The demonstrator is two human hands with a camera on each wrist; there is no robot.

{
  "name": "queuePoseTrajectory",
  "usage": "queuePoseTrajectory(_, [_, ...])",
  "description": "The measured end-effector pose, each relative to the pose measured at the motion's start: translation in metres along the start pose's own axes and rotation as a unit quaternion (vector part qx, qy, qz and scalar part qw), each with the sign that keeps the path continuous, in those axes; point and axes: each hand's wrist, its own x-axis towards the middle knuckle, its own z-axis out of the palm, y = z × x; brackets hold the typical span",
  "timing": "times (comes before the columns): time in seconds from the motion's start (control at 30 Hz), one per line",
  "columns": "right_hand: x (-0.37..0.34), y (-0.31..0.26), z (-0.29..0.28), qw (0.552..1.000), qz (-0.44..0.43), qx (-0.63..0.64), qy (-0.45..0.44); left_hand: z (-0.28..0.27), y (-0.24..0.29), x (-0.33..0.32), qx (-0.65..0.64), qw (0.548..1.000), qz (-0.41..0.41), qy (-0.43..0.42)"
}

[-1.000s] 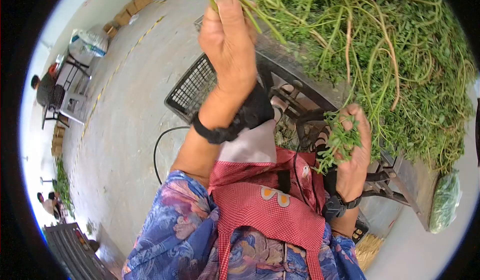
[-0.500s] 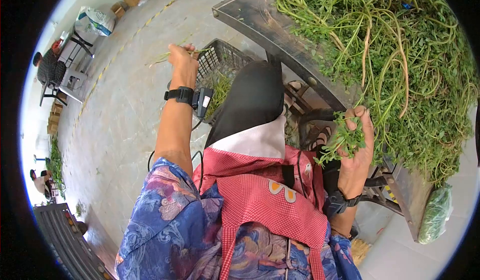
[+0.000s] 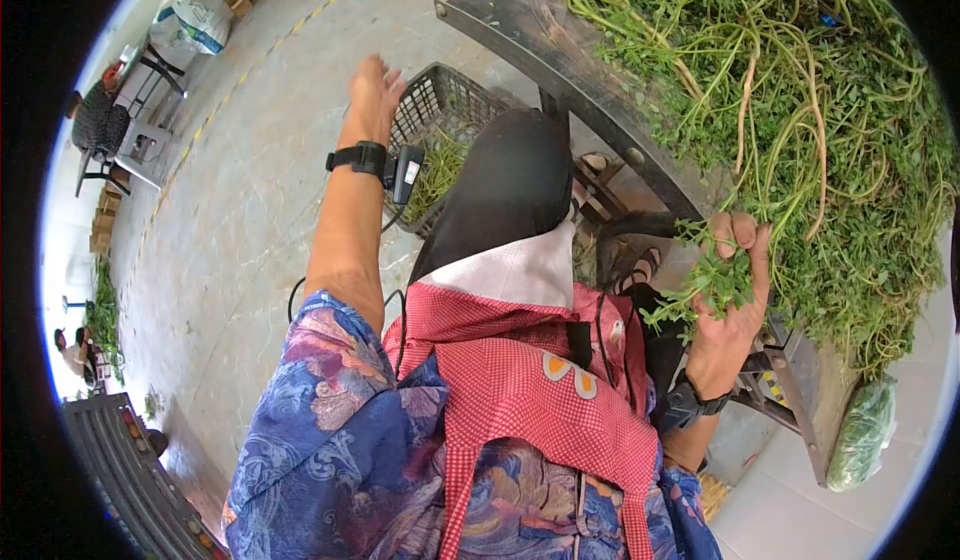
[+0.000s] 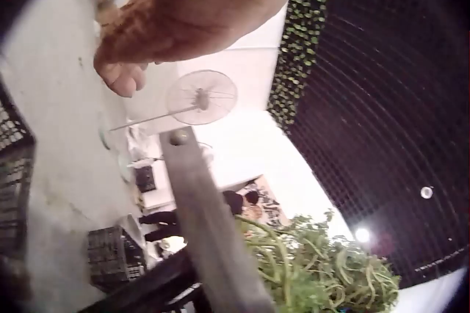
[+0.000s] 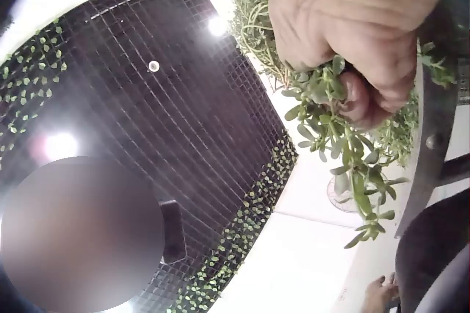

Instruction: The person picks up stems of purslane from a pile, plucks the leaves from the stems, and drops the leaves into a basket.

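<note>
My left hand [image 3: 375, 95] is held out beside a black plastic crate [image 3: 428, 72], its fingers loosely extended and nothing in them. In the left wrist view the same hand [image 4: 209, 8] shows at the top with no stems in it. Cut green stems [image 3: 447, 160] lie inside the crate. My right hand [image 3: 735, 290] curls around a bunch of leafy green sprigs [image 3: 722, 278], at the near edge of the table. The right wrist view shows the small fleshy leaves [image 5: 352, 159] hanging from between the fingers. Beside this hand, a large heap of leafy stems [image 3: 800, 130] covers the table.
The dark table [image 3: 510, 10] has a metal edge, with its corner just beyond the crate. My knee [image 3: 510, 160] sits between crate and table. A plastic-wrapped green bundle [image 3: 862, 435] is at the table's right end. Another person [image 3: 100, 125] sits far left.
My left hand has swung from above the table corner down and left to the crate and let go of its stems. My right hand keeps its bunch of sprigs and has shifted slightly right.
</note>
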Motion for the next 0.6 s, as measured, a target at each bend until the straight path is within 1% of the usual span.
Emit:
queuePoseTrajectory(0.03, [-0.001,0.001,0.005,1.000,-0.002,0.001,0.000,0.008,0.011,-0.009,-0.029,0.994,0.062,-0.083])
queuePoseTrajectory(0.07, [-0.003,0.003,0.011,0.998,-0.033,0.009,0.060,0.013,0.024,-0.017,-0.027,0.994,0.062,-0.091])
queuePoseTrajectory(0.1, [-0.005,-0.001,0.014,0.990,-0.075,0.015,0.119,0.026,0.034,-0.023,-0.044,0.986,0.090,-0.135])
queuePoseTrajectory(0.13, [-0.009,-0.012,-0.002,0.998,-0.055,-0.004,0.012,0.049,0.039,-0.032,-0.064,0.974,0.115,-0.186])
queuePoseTrajectory(0.17, [-0.013,-0.020,-0.003,0.996,-0.082,-0.011,0.017,0.071,0.046,-0.056,-0.068,0.969,0.109,-0.213])
queuePoseTrajectory(0.27, [-0.022,-0.037,-0.009,0.990,-0.140,0.031,-0.009,0.101,0.059,-0.124,-0.058,0.956,0.129,-0.258])
queuePoseTrajectory(0.33, [-0.030,-0.047,-0.013,0.985,-0.165,0.044,-0.017,0.120,0.051,-0.156,-0.016,0.927,0.122,-0.356])
queuePoseTrajectory(0.37, [-0.033,-0.052,-0.015,0.981,-0.182,0.057,-0.025,0.128,0.045,-0.173,-0.016,0.924,0.123,-0.361])
queuePoseTrajectory(0.4, [-0.035,-0.058,-0.022,0.980,-0.195,0.013,-0.036,0.135,0.038,-0.190,0.026,0.910,0.112,-0.398])
queuePoseTrajectory(0.43, [-0.038,-0.061,-0.021,0.979,-0.201,0.014,-0.038,0.143,0.032,-0.206,0.066,0.892,0.102,-0.434])
queuePoseTrajectory(0.5, [-0.042,-0.066,-0.016,0.967,-0.231,-0.090,0.067,0.158,0.018,-0.226,0.098,0.869,0.079,-0.478])
queuePoseTrajectory(0.53, [-0.042,-0.068,-0.021,0.969,-0.228,-0.093,0.038,0.167,0.011,-0.232,0.102,0.863,0.063,-0.491])
queuePoseTrajectory(0.57, [-0.044,-0.068,-0.022,0.968,-0.232,-0.093,0.035,0.176,0.005,-0.235,0.101,0.861,0.067,-0.494])
queuePoseTrajectory(0.6, [-0.045,-0.067,-0.020,0.967,-0.226,-0.095,0.066,0.186,-0.002,-0.236,0.119,0.855,0.080,-0.499])
